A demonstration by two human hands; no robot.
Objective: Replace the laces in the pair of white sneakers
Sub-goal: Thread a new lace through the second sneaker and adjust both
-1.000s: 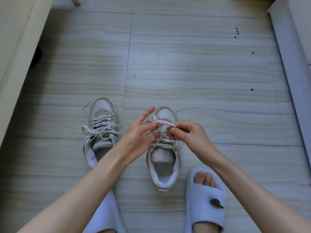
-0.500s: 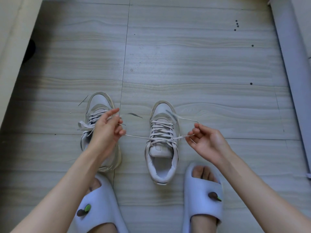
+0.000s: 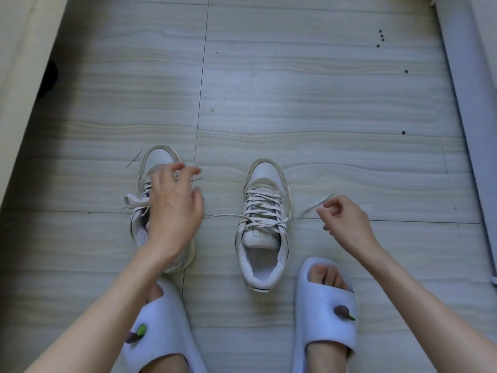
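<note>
Two white sneakers stand side by side on the floor, toes pointing away from me. The right sneaker (image 3: 265,227) is laced, and its lace (image 3: 226,215) runs out to both sides at the top eyelets. My left hand (image 3: 174,208) hovers over the left sneaker (image 3: 158,161) with fingers spread and hides most of it; a loose lace loop (image 3: 134,201) shows beside it. My right hand (image 3: 345,222) is right of the right sneaker, fingers loosely curled. The blurred right lace end (image 3: 309,210) passes at its fingertips; whether it is pinched is unclear.
My feet are in pale slippers (image 3: 326,310) at the bottom, one (image 3: 161,335) just behind the left sneaker. The floor is grey wood-look tile (image 3: 295,103). A pale furniture edge (image 3: 18,76) runs along the left and a white panel (image 3: 473,90) along the right.
Both hands pulled the lace ends out sideways from the right sneaker. My left hand then opened over the left sneaker, and the left lace end has dropped away from it.
</note>
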